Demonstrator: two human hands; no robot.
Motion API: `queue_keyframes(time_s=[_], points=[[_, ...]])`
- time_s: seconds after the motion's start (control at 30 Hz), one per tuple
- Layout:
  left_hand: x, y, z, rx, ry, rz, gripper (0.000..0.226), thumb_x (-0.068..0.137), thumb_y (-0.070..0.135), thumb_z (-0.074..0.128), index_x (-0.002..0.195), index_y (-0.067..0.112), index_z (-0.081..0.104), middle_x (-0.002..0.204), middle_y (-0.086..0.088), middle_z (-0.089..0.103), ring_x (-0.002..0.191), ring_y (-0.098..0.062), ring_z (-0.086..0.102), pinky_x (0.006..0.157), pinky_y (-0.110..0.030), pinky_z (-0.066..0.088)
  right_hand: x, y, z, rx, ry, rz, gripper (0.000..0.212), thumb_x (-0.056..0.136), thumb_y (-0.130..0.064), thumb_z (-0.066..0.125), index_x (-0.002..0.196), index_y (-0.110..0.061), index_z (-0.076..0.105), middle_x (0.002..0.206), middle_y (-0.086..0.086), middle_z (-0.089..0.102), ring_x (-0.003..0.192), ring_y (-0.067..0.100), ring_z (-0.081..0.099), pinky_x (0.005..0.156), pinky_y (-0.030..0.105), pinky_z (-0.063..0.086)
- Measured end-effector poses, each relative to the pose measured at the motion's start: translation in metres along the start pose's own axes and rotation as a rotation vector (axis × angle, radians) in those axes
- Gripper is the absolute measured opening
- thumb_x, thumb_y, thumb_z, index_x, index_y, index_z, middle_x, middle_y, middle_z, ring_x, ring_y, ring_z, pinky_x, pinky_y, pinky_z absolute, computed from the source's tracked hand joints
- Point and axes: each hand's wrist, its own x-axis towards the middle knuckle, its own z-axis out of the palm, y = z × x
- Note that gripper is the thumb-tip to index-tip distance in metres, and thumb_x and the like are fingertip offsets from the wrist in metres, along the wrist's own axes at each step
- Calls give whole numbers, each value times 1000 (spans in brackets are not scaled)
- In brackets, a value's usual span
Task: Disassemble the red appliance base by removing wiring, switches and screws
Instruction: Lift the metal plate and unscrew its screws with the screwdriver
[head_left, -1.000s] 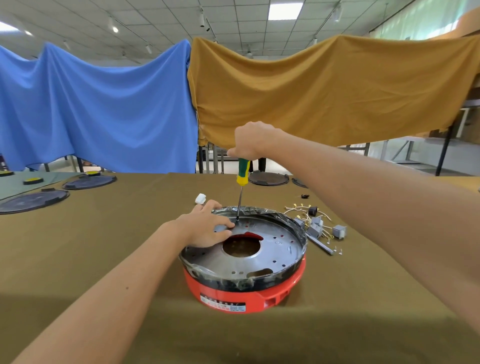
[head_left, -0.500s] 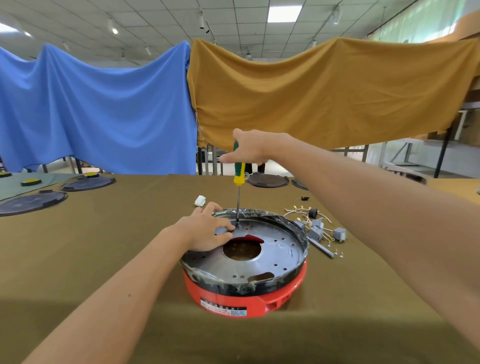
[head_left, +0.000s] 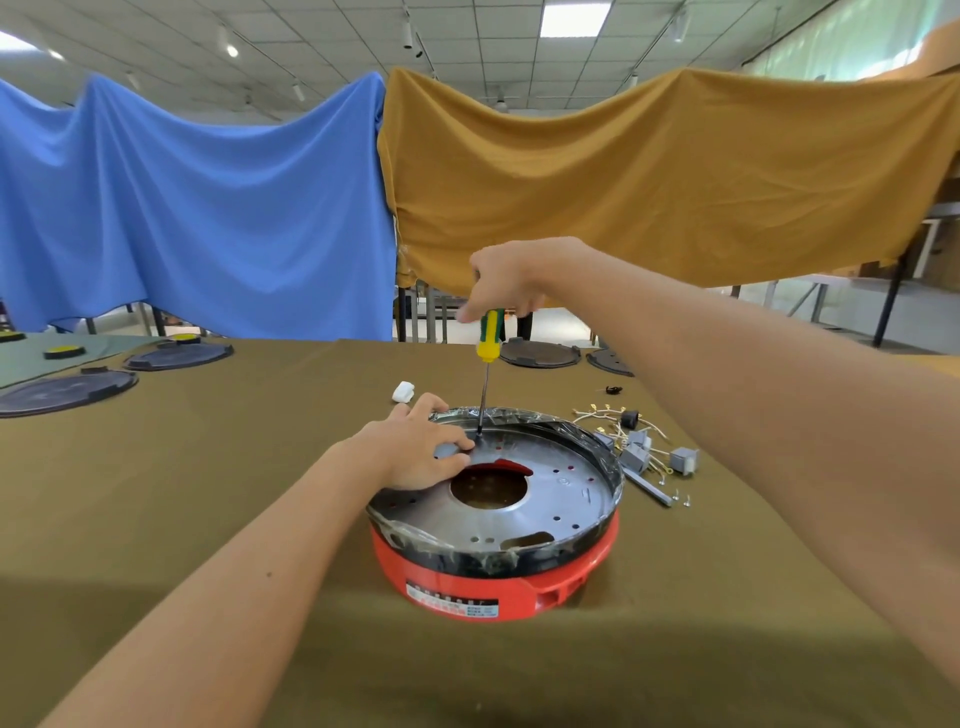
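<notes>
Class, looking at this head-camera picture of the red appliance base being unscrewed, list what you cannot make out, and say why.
- Screw under the screwdriver tip: too small, beside the left hand.
- Label text on the red base: too small and blurred.
- Right hand fingers: motion-blurred.
- Inside of the base: covered by the metal plate.

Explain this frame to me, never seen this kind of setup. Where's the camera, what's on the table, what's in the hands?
There is no robot here. The single view comes from a camera worn on a person's head, looking forward and down at their own arms. On the olive-covered table sits a red appliance base with a round metal plate on top. The right hand grips a yellow-green screwdriver, held upright with its tip on the plate near the far rim. The left hand rests on the plate and steadies it. Beside the base, to the right, lie removed wires and grey switches and a few tiny screws. A small white part lies behind.
</notes>
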Motion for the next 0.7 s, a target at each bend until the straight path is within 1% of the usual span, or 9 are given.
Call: queue_keyframes(time_s=[0.03, 0.1, 0.2, 0.3, 0.4, 0.47, 0.57, 0.63, 0.7], points=[[0, 0, 0, -1, -3, -4, 40, 97, 60, 35, 135, 51, 45, 153, 8, 14, 138, -27, 22, 105, -51, 37, -1, 0, 3, -145, 46, 51, 42, 98, -54, 49, 98, -12, 44, 87, 4, 50, 82, 25, 52, 73, 39, 46], [1, 0, 0, 0, -6, -4, 40, 97, 61, 35, 135, 52, 45, 152, 8, 14, 138, -27, 23, 106, -51, 37, 1, 1, 6, -272, 128, 47, 47, 102, -57, 38, 94, -11, 48, 92, 4, 49, 88, 26, 49, 76, 38, 40], [0, 0, 0, 1, -4, -6, 40, 97, 61, 35, 135, 51, 45, 153, 8, 14, 137, -28, 23, 106, -52, 36, 1, 3, 1, -114, 52, -90, 29, 103, -40, 49, 105, -10, 51, 94, 2, 53, 82, 21, 51, 66, 31, 40], [1, 0, 0, 0, -1, -6, 40, 97, 61, 35, 134, 51, 46, 153, 7, 14, 137, -28, 24, 107, -52, 35, -5, 9, -6, 92, -19, -203, 6, 95, -8, 60, 98, -12, 57, 88, -2, 52, 72, 12, 48, 59, 22, 38], [1, -1, 0, -1, -2, -2, 40, 97, 61, 35, 134, 52, 45, 153, 8, 14, 137, -27, 24, 107, -51, 35, -9, 13, -3, 255, 8, -217, 24, 86, 8, 61, 99, -12, 59, 96, 1, 54, 80, 13, 51, 63, 23, 41], [1, -1, 0, -1, -3, -1, 40, 97, 62, 35, 134, 52, 45, 153, 8, 14, 137, -27, 24, 107, -52, 35, -9, 11, 0, 260, -14, -179, 21, 91, -7, 64, 109, -14, 56, 105, 1, 54, 93, 21, 53, 71, 27, 45], [1, -1, 0, -1, -6, -3, 40, 97, 61, 35, 135, 52, 45, 154, 8, 13, 138, -28, 23, 108, -52, 34, -8, 0, 4, -177, 60, -12, 47, 101, -54, 42, 115, -12, 57, 103, 0, 52, 97, 26, 52, 83, 38, 42], [2, 0, 0, 0, -5, 2, 40, 97, 61, 35, 135, 51, 45, 154, 8, 13, 138, -28, 23, 108, -52, 34, -6, -2, 4, -250, 116, -1, 46, 104, -51, 37, 93, -9, 53, 88, 1, 49, 83, 23, 50, 79, 37, 38], [1, -1, 0, -2, -3, 4, 40, 97, 61, 35, 135, 51, 45, 154, 7, 14, 138, -28, 23, 107, -51, 34, -3, -2, 1, -148, 52, -104, 29, 104, -36, 48, 101, -8, 54, 94, 3, 54, 87, 23, 51, 74, 34, 39]])
